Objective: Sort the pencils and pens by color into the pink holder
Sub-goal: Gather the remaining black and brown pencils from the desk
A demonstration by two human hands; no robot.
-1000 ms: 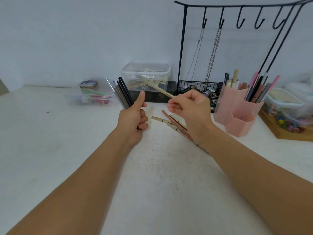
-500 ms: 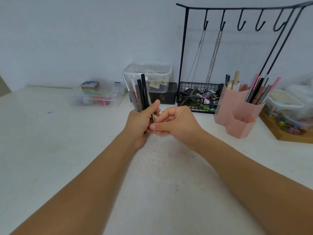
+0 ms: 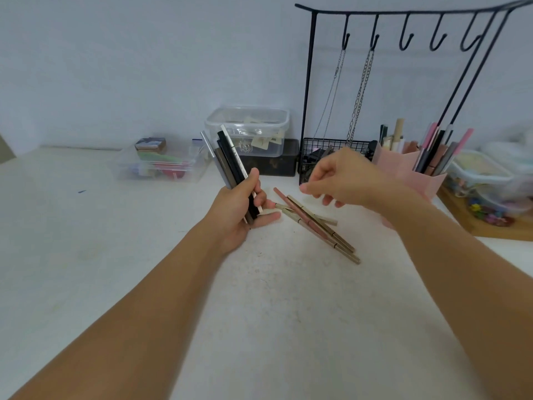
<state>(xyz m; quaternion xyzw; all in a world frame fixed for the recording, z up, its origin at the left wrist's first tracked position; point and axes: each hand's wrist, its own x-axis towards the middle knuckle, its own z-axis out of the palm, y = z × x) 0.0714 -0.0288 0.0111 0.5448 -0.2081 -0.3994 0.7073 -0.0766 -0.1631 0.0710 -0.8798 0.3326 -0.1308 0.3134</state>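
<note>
— Head view, what do you make of it from where you stand?

— Well, the left hand (image 3: 235, 209) is closed around a bundle of slim black, grey and silver pens (image 3: 227, 157), which stick up and lean a little to the left, above the white speckled worktop (image 3: 259, 313).

— And the other one?

— The right hand (image 3: 343, 179) hovers empty, fingers loosely curled and apart, over a small heap of beige and reddish-brown pencils (image 3: 317, 223) lying crossed on the worktop, just right of the left hand. It touches none of them.

— Where is the holder?

— The pink hexagonal plastic holder (image 3: 409, 174) stands behind the right wrist, at the right. Pink, black and grey pens (image 3: 438, 151) lean in its right compartment; cream and dark ones stand in a rear one.

— Anything near it?

— A black wire rack with hooks (image 3: 403, 30) rises behind it, two metal chains (image 3: 357, 96) hanging down. A clear lidded plastic box (image 3: 248, 128) sits behind the bundle.
</note>
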